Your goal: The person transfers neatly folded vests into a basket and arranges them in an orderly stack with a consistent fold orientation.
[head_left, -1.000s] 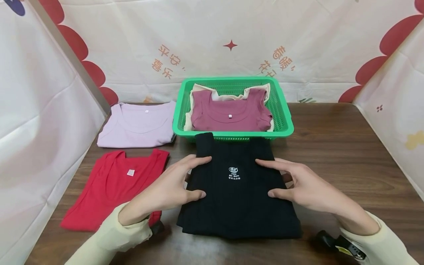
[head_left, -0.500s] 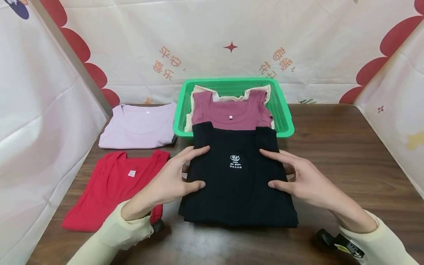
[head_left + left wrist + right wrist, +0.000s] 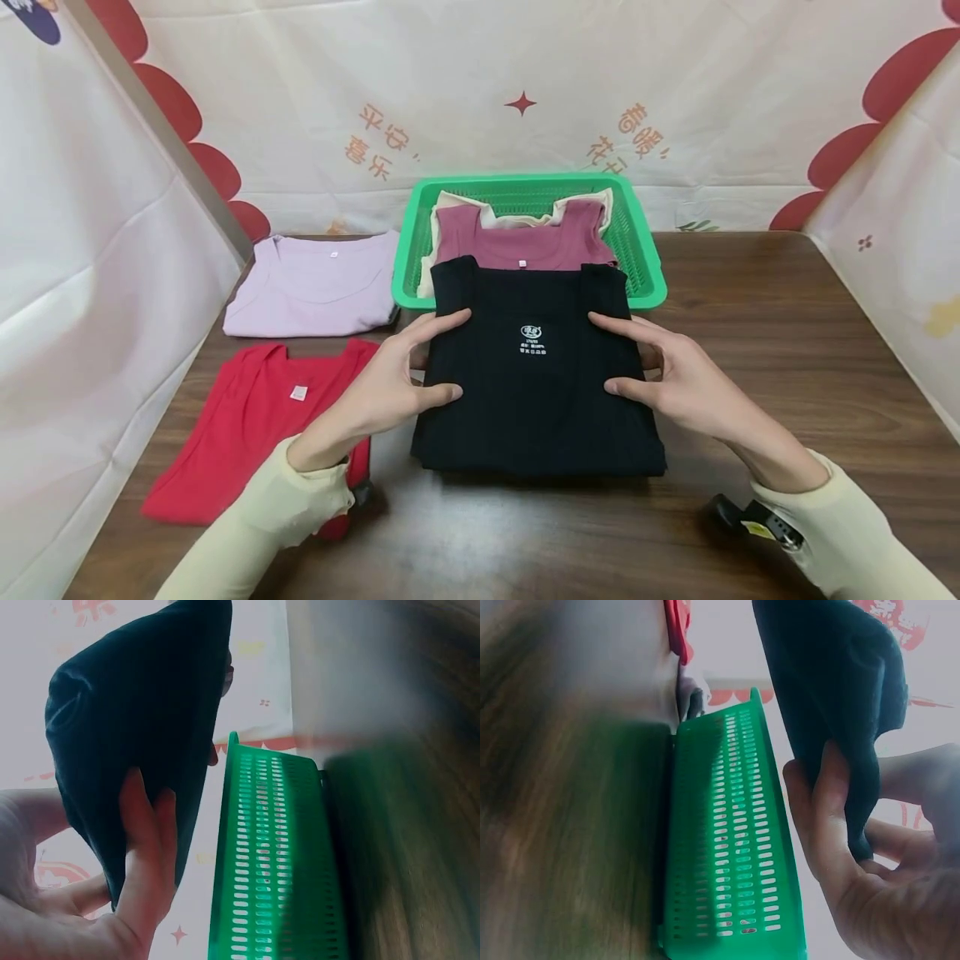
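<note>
A folded black tank top (image 3: 528,400) with a white printed label is held level between both hands, raised above the table. My left hand (image 3: 401,379) grips its left side, thumb on top and fingers beneath, as the left wrist view also shows. On the opposite side my right hand (image 3: 678,375) holds it the same way. The top's far end overlaps the front rim of the green basket (image 3: 647,250); in both wrist views the cloth hangs higher than that rim. Inside the basket lie a folded mauve top (image 3: 517,242) and a cream garment (image 3: 450,198) under it.
On the wooden table (image 3: 787,350), a folded lilac top (image 3: 318,283) lies left of the basket. A folded red top (image 3: 255,425) sits nearer, partly behind the left forearm. A printed white cloth (image 3: 450,75) closes off the back and both sides.
Both hands have lifted the black tank top off the table and carried it forward, so it now covers the basket's front rim and part of the mauve top. The other garments stay put.
</note>
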{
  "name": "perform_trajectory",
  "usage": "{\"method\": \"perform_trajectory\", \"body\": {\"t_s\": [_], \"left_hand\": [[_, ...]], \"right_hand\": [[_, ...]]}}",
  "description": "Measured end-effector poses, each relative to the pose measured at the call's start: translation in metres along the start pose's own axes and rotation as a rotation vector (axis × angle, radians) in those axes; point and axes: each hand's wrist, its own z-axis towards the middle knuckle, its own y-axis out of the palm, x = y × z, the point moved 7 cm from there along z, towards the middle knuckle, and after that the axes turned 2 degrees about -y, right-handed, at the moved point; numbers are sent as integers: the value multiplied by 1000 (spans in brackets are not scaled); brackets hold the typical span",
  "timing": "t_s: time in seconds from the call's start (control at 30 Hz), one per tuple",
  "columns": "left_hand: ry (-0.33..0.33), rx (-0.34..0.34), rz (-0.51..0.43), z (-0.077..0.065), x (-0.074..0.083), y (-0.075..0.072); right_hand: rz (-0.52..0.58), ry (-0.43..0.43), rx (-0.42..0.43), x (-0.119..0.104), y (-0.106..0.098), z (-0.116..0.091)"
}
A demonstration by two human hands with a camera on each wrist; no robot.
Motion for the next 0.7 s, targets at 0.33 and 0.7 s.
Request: {"method": "perform_trajectory", "body": {"t_s": [0.33,0.7], "left_hand": [[-25,-12,-71,20,-6,-11],[-33,1,-96,58,2,-26]], "right_hand": [[41,-25,-26,-2,-12,19],[124,110,-65,6,-33,49]]}}
